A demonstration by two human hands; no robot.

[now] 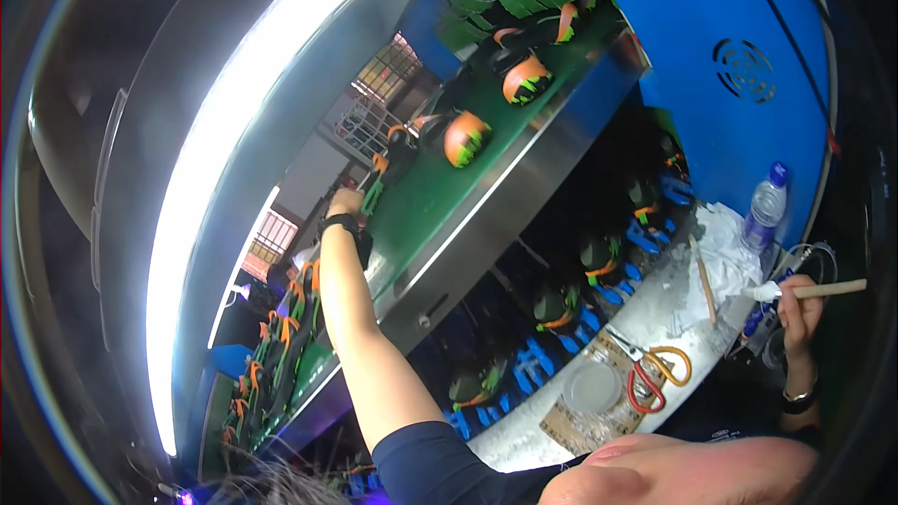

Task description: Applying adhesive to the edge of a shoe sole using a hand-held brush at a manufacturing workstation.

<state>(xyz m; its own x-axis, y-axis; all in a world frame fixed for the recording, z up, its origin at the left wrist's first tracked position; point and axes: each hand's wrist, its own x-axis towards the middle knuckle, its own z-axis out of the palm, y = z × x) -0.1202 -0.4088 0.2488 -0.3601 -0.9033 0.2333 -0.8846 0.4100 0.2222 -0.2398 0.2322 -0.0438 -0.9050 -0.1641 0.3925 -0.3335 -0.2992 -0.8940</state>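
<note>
My left arm reaches over the green conveyor belt (421, 201). There my left hand (346, 202) is closed beside a dark shoe with green and orange parts (373, 194); what its fingers grip is hidden. Farther along the belt lie an orange, black and green shoe (466, 138) and a similar shoe (527, 80). Off to the right, my right hand (798, 315) is wrapped round a pale wooden stick (837, 288) with white material at one end. It is held above the right end of the curved white worktop (524, 440).
On the worktop are scissors (645, 369) with red and yellow handles, a round translucent lid (591, 387), crumpled white cloth (725, 257), another wooden stick (702, 281) and a water bottle (767, 206). Shoes on blue holders (533, 365) line the space below the belt. A bright lamp (201, 168) arches overhead.
</note>
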